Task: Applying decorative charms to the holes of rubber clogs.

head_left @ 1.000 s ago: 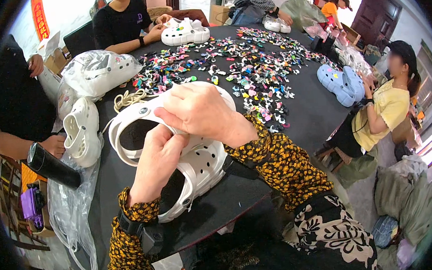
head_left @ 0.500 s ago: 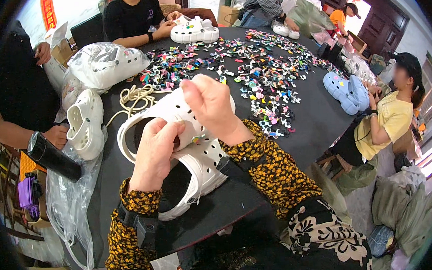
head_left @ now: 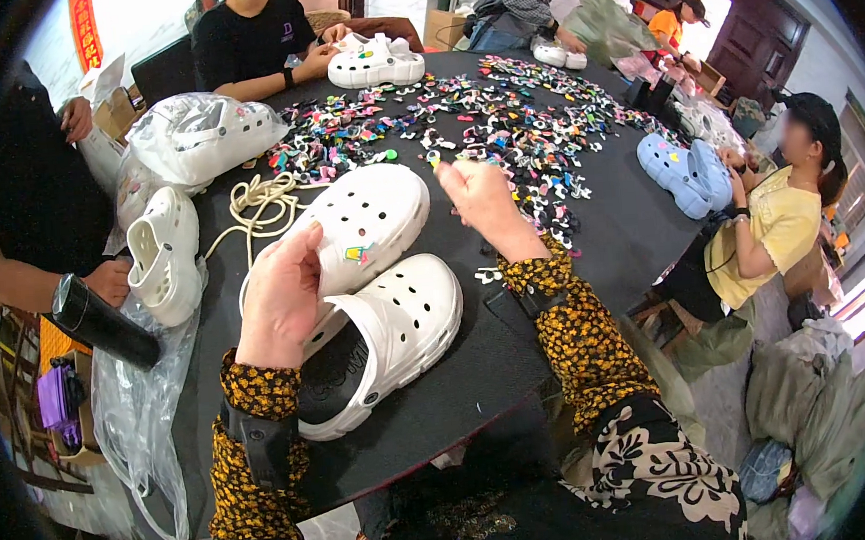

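Left hand (head_left: 280, 306), fingers curled, is holding a white clog (head_left: 373, 209), partly hiding its rear; right hand (head_left: 488, 204), at the clog's three o'clock, is hovering half-curled, any hold unclear. Another clog (head_left: 418, 316) is sitting at five o'clock; loose charms (head_left: 533, 134) are lying at two.

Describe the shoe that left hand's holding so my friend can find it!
Start at the black table, then go to the person's left hand. It grips the farther white clog, right beside the nearer white clog. Of the two, only the farther shows a colourful charm on top.
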The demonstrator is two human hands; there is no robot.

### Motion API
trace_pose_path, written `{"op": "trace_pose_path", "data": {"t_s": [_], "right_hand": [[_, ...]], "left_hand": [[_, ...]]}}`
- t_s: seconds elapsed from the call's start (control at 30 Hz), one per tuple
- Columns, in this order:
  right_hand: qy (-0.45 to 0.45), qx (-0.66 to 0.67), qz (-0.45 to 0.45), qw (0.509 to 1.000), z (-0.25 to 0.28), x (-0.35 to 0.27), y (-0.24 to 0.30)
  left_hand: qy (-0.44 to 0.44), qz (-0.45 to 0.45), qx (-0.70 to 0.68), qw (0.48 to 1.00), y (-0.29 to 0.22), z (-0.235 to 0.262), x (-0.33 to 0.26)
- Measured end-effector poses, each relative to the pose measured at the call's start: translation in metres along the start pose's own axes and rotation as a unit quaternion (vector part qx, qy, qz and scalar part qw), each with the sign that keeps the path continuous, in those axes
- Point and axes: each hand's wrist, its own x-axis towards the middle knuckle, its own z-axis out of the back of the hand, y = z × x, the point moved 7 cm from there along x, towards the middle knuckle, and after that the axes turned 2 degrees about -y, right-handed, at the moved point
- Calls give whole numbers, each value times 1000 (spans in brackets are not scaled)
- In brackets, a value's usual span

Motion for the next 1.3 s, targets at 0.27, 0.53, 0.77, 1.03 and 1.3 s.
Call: {"op": "trace_pose_path", "data": {"t_s": [0.27, 0.53, 0.77, 1.03, 1.3], "right_hand": [[194, -231, -52, 952, -25, -26, -31], [-50, -110, 117, 986, 15, -10, 33], [24, -94, 402, 911, -22, -57, 165], [58, -114, 418, 899, -45, -67, 174], [62, -115, 445, 886, -45, -71, 175]], "left_hand": [[24, 5, -3, 1000, -13, -4, -7], [14, 6, -6, 1000, -15, -9, -9], [17, -8, 16, 1000, -19, -7, -12], [0, -62, 32, 998, -36, -9, -25], [-23, -73, 39, 996, -38, -9, -30]]}}
